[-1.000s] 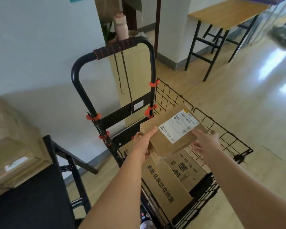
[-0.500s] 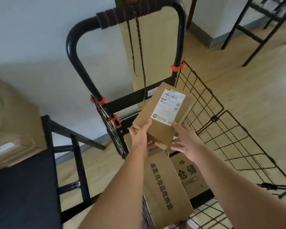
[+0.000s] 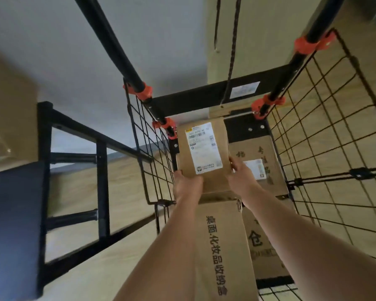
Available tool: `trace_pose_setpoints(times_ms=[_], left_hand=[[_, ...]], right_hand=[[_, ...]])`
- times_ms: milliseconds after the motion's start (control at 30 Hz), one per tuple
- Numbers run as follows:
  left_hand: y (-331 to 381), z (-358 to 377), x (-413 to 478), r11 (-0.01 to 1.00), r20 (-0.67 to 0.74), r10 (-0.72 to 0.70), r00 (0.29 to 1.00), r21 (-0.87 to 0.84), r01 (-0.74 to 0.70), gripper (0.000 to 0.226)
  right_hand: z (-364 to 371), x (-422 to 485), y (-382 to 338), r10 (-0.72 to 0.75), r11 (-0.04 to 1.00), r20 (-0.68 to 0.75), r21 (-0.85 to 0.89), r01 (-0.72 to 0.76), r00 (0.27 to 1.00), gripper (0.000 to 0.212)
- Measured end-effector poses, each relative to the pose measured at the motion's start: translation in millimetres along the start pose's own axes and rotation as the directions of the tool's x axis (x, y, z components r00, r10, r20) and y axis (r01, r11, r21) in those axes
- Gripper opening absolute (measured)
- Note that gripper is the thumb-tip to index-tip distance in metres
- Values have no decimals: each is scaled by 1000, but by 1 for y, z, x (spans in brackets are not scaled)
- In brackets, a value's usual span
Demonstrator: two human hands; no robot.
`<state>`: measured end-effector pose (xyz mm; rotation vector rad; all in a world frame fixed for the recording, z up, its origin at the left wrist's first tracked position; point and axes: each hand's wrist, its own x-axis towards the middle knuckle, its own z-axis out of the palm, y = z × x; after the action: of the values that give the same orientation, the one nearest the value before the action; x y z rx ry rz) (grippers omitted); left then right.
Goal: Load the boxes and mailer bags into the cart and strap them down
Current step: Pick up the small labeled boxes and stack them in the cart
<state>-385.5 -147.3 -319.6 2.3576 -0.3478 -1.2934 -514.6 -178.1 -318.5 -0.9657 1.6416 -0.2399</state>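
Small labelled box (image 3: pixel 202 148), grasped at its near edge by the left hand (image 3: pixel 186 187) and right hand (image 3: pixel 240 179), fingers curled round it. It sits inside the wire cart (image 3: pixel 326 148), at the handle end, over the larger cartons (image 3: pixel 224 246).

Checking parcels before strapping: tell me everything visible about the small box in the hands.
The small box is plain brown cardboard, closed, with a white barcoded label on top. It lies roughly flat at the handle end of the cart, over a longer printed box. The left hand holds its near left corner, the right hand its right edge.
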Motion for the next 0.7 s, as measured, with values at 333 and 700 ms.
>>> trace_pose_setpoints(times_ms=[333, 700], left_hand=[[-28, 27, 42, 974, -100, -65, 993, 212, 85, 44], [-41, 43, 63, 890, -120, -166, 979, 410, 201, 48]], right_hand=[[38, 33, 28, 111, 959, 105, -273, -79, 988, 34], [51, 42, 23, 227, 909, 148, -388, -155, 962, 51]])
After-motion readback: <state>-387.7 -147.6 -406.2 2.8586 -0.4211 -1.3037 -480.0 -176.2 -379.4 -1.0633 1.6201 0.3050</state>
